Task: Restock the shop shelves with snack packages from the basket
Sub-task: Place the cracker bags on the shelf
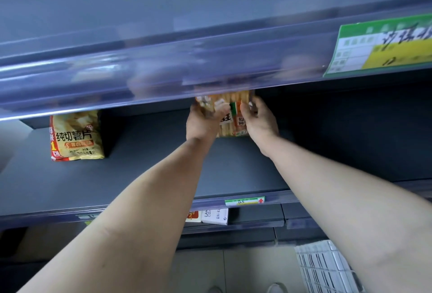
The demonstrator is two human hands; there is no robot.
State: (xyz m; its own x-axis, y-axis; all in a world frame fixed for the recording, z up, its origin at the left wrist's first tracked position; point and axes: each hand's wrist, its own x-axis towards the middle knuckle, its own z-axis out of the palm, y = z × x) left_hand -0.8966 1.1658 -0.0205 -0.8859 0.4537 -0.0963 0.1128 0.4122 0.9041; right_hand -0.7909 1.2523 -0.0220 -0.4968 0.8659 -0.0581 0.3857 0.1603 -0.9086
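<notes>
1. The left grip (202,123) and right grip (260,120) each hold one side of the pack (230,118), with the fingers curled round its edges.
2. The pack stands upright, deep on the middle shelf (163,168). Its top is hidden behind the rail (163,66) of the shelf above. Its base appears to meet the shelf, but contact cannot be confirmed.
3. Step in hand, as judged: seating one pack at the back of the shelf.
4. A chip bag (74,136) stands on the same shelf, well apart to the left. The span between bag and pack is bare.
5. The next move calls for the pack to stand steady first. Both grips then release and both arms withdraw under the rail without tipping it.
6. The basket (327,267) sits low at the right, near the floor. Its contents cannot be made out, so the remaining stock is unknown.
</notes>
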